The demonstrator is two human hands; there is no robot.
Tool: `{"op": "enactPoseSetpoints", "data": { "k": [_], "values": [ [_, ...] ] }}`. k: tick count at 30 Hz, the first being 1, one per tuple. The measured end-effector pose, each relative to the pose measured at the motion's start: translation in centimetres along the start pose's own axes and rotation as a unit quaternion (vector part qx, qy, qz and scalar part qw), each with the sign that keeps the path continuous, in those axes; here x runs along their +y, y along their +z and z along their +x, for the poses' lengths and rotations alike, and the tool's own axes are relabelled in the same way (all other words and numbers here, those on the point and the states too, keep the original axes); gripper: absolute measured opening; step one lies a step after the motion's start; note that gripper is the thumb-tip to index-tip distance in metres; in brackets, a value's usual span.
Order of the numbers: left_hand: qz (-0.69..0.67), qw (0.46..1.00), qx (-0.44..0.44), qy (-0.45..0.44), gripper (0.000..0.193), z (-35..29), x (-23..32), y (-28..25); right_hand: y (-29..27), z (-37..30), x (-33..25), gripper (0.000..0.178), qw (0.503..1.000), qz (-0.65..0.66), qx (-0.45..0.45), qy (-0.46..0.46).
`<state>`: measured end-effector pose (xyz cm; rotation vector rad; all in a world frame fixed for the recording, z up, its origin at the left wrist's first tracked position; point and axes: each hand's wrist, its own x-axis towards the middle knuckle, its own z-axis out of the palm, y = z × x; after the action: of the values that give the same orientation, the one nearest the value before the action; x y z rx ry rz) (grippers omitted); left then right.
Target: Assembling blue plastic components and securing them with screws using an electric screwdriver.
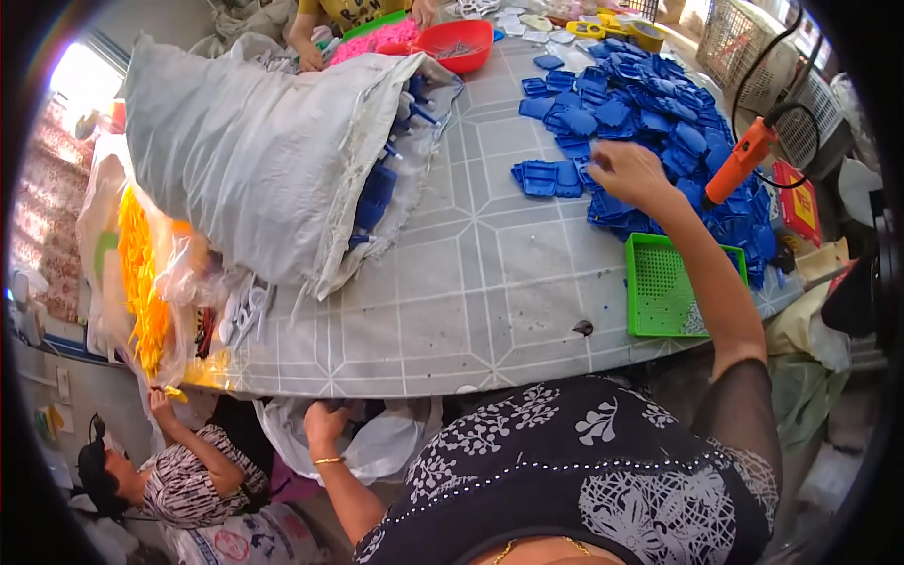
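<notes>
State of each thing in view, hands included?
Blue parts: loosely heaped.
White sack: on its side, mouth open, blue parts showing.
Orange tool: tilted, in neither hand.
Green tray: open, small bits in one corner.
Red bowl: open, metal pieces inside.
Right hand: at blue parts, fingers bent; grip unclear.
Left hand: at white bag; grip unclear.

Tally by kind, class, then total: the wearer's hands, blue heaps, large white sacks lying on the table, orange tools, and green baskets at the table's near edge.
Wearer's hands (left hand, right hand): 2
Blue heap: 1
White sack: 1
Orange tool: 1
Green basket: 1
Total: 6
</notes>
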<state>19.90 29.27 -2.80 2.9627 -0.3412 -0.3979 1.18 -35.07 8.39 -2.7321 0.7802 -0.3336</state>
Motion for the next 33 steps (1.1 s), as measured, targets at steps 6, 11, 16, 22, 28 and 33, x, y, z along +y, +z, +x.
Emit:
{"op": "enactPoseSetpoints", "data": {
  "k": [6,11,16,22,28,33],
  "values": [
    [0.005,0.998,-0.020,0.051,0.045,-4.2,3.0,-6.0,8.9,18.0,-3.0,0.047,0.990,0.110,0.014,-0.091],
    [-0.026,0.995,0.051,0.077,0.050,-4.1,6.7,-6.1,16.2,27.5,-10.7,0.053,0.984,0.161,-0.024,-0.075],
    [0.045,0.984,0.152,0.086,0.058,-3.1,4.2,-2.6,20.4,28.1,-19.5,0.047,0.979,0.195,-0.051,-0.022],
    [0.015,0.986,0.150,0.077,0.057,-2.1,5.8,-3.3,18.0,25.1,-16.5,0.035,0.993,0.087,-0.060,-0.056],
    [-0.124,0.978,0.106,0.131,0.041,-2.4,8.6,-5.2,12.1,14.6,-12.4,0.033,0.862,0.416,-0.282,0.058],
    [-0.389,0.875,0.049,0.282,0.038,0.8,20.6,-6.1,6.4,1.5,-10.7,0.032,0.847,0.469,-0.244,0.057]
  ]
}}
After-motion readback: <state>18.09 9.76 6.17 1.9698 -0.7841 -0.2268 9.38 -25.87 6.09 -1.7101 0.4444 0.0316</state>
